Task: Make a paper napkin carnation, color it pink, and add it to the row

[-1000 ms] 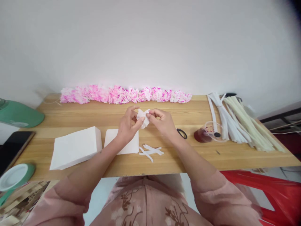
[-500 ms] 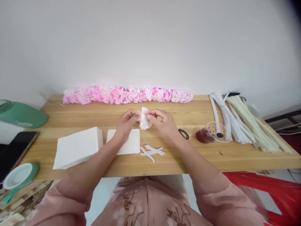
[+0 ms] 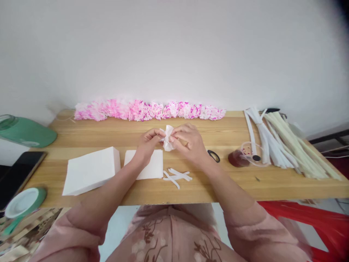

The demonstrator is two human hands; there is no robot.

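Between my hands, above the middle of the table, is a gathered white tissue-paper flower [image 3: 168, 140], pinched in at its centre. My left hand [image 3: 148, 143] grips its left side between thumb and fingers. From the right, my right hand [image 3: 191, 140] pinches the paper near the middle. Just below my left wrist lies a flat stack of white paper sheets [image 3: 152, 165]. Several short white fuzzy strips [image 3: 177, 175] lie crossed to the right of that stack.
A row of pink-and-white paper flowers [image 3: 139, 110] lines the wall. A thick white paper block [image 3: 91, 171] sits at left. To the right are a black ring-shaped object [image 3: 213, 156], a jar of dark red liquid [image 3: 237, 159], and bundles of white [image 3: 269, 142] and cream strips [image 3: 302, 149].
The fingers of my right hand have shifted over the paper and now bunch closer at its middle. My left hand keeps its grip with little movement.
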